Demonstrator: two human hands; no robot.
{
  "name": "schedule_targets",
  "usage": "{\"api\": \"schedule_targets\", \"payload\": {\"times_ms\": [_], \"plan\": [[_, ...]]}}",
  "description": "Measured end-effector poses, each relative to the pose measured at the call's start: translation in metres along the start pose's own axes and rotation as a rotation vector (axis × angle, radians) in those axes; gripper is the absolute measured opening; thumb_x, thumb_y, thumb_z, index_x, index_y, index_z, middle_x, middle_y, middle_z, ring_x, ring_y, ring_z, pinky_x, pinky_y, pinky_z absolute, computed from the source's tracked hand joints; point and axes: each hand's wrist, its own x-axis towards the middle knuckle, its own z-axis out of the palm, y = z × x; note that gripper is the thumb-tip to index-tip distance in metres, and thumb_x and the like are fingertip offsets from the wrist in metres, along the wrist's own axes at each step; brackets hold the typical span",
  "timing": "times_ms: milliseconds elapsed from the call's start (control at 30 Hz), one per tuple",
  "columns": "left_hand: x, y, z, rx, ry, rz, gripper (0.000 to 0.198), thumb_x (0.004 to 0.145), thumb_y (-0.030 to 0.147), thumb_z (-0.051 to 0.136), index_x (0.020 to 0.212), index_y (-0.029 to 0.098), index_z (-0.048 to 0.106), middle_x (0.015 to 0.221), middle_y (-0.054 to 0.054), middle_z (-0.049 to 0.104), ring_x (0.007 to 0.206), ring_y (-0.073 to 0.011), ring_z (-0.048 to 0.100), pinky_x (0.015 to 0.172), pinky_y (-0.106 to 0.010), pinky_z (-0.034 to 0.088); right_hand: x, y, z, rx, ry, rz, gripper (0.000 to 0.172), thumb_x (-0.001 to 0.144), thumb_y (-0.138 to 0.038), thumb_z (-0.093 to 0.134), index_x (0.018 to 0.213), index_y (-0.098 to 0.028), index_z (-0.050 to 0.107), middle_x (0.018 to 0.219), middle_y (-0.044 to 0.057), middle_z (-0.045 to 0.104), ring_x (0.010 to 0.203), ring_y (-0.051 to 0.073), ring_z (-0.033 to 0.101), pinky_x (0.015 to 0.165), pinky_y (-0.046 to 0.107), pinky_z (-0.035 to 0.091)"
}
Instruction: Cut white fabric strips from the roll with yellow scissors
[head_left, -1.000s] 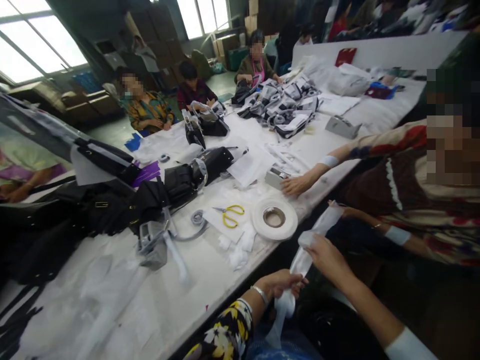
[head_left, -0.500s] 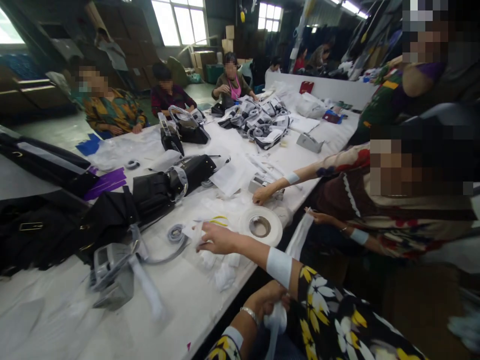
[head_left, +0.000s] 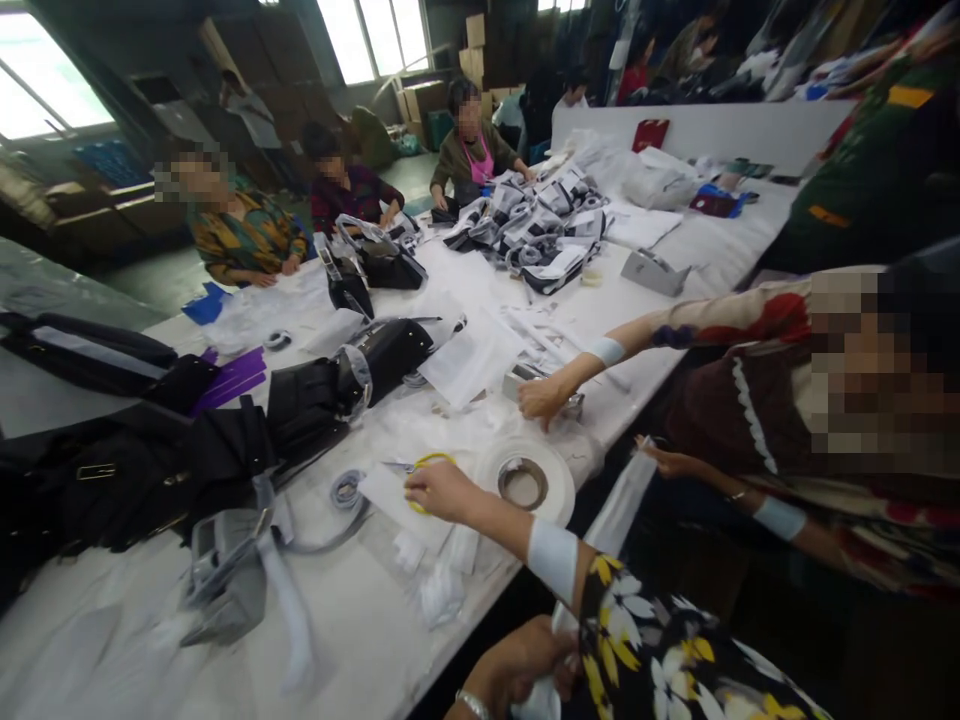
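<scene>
My right hand (head_left: 442,490) reaches across the white table (head_left: 360,620) and closes its fingers on the yellow-handled scissors (head_left: 427,462), which lie on a white sheet (head_left: 390,495). A large white tape roll (head_left: 559,495) sits just right of that hand. My left hand (head_left: 517,660) stays low at the table's near edge, closed on a white strip (head_left: 541,700). Small white scraps (head_left: 439,595) lie between my two hands.
A co-worker on the right rests one hand (head_left: 544,398) on a small metal dispenser and holds a white strip (head_left: 619,505) with the other. Black bags (head_left: 330,385) and a grey dispenser (head_left: 225,580) lie left. Several people sit along the far side.
My right hand let go of the white strip, swung left over the table and settled on the scissors. My left hand kept the strip and sank lower.
</scene>
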Motion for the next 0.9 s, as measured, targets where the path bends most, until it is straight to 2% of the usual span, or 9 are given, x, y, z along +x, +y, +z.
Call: {"api": "schedule_targets", "payload": {"times_ms": [67,133,200,333,533,600,700,800,900], "plan": [[-0.001,0.002,-0.003,0.064,0.064,0.022,0.038,0.075,0.052,0.064,0.080,0.015,0.065,0.059,0.001,0.053,0.044,-0.0098,0.044,0.049,-0.026,0.040,-0.046,0.031,0.002,0.130,0.117,-0.037,0.023,0.089,-0.030,0.057,0.100,-0.020,0.074,0.100,0.006,0.074,0.094,0.018,0.067,0.083,0.025,0.048],[-0.003,0.005,-0.004,0.119,0.070,0.018,0.042,0.077,0.055,0.062,0.083,0.013,0.066,0.061,0.000,0.055,0.044,-0.0104,0.049,0.048,-0.026,0.040,-0.082,0.062,-0.006,0.178,0.286,0.039,0.023,0.089,-0.027,0.055,0.096,-0.018,0.075,0.098,0.006,0.074,0.091,0.018,0.067,0.084,0.027,0.048],[-0.005,0.009,-0.002,0.151,0.067,0.015,0.043,0.078,0.056,0.060,0.084,0.013,0.066,0.061,-0.001,0.056,0.044,-0.0111,0.051,0.046,-0.025,0.037,-0.106,0.089,-0.021,0.181,0.401,0.116,0.023,0.088,-0.027,0.055,0.096,-0.017,0.074,0.099,0.008,0.074,0.093,0.019,0.067,0.086,0.030,0.049],[-0.007,0.016,0.004,0.139,0.066,0.012,0.039,0.080,0.052,0.059,0.082,0.013,0.066,0.060,0.000,0.055,0.042,-0.0102,0.048,0.045,-0.025,0.037,-0.125,0.123,-0.047,0.146,0.497,0.139,0.025,0.087,-0.026,0.054,0.101,-0.016,0.072,0.103,0.009,0.072,0.097,0.020,0.066,0.088,0.033,0.049],[-0.016,0.020,0.007,0.111,0.077,-0.019,0.040,0.077,0.052,0.064,0.083,0.013,0.067,0.058,0.000,0.054,0.041,-0.0091,0.047,0.043,-0.022,0.035,-0.138,0.141,-0.059,0.119,0.537,0.178,0.024,0.088,-0.030,0.052,0.096,-0.017,0.071,0.098,0.008,0.072,0.091,0.020,0.065,0.082,0.032,0.050],[-0.019,0.027,0.009,0.083,0.149,-0.082,0.037,0.075,0.050,0.068,0.084,0.014,0.068,0.063,-0.001,0.057,0.046,-0.0109,0.051,0.043,-0.022,0.037,-0.149,0.146,-0.062,0.132,0.563,0.229,0.026,0.088,-0.033,0.051,0.094,-0.017,0.072,0.096,0.008,0.072,0.089,0.020,0.065,0.080,0.032,0.050],[-0.009,0.059,0.014,0.077,0.267,-0.161,0.031,0.079,0.044,0.068,0.097,0.018,0.067,0.085,-0.005,0.065,0.069,-0.0179,0.062,0.054,-0.028,0.050,-0.169,0.153,-0.066,0.174,0.619,0.304,0.028,0.088,-0.035,0.052,0.095,-0.018,0.073,0.098,0.009,0.072,0.092,0.022,0.065,0.084,0.035,0.050],[0.016,0.115,0.025,0.162,0.268,-0.107,0.035,0.083,0.039,0.066,0.115,0.025,0.060,0.115,-0.007,0.061,0.098,-0.0227,0.061,0.070,-0.035,0.055,-0.184,0.159,-0.067,0.217,0.644,0.347,0.024,0.086,-0.032,0.054,0.094,-0.021,0.074,0.097,0.008,0.072,0.094,0.024,0.066,0.087,0.037,0.049],[0.036,0.169,0.042,0.233,0.279,-0.045,0.037,0.081,0.033,0.069,0.117,0.031,0.059,0.123,-0.004,0.060,0.106,-0.0263,0.059,0.071,-0.038,0.055,-0.192,0.161,-0.068,0.230,0.660,0.354,0.021,0.084,-0.030,0.056,0.091,-0.025,0.075,0.093,0.005,0.072,0.091,0.025,0.065,0.083,0.037,0.049]]}}
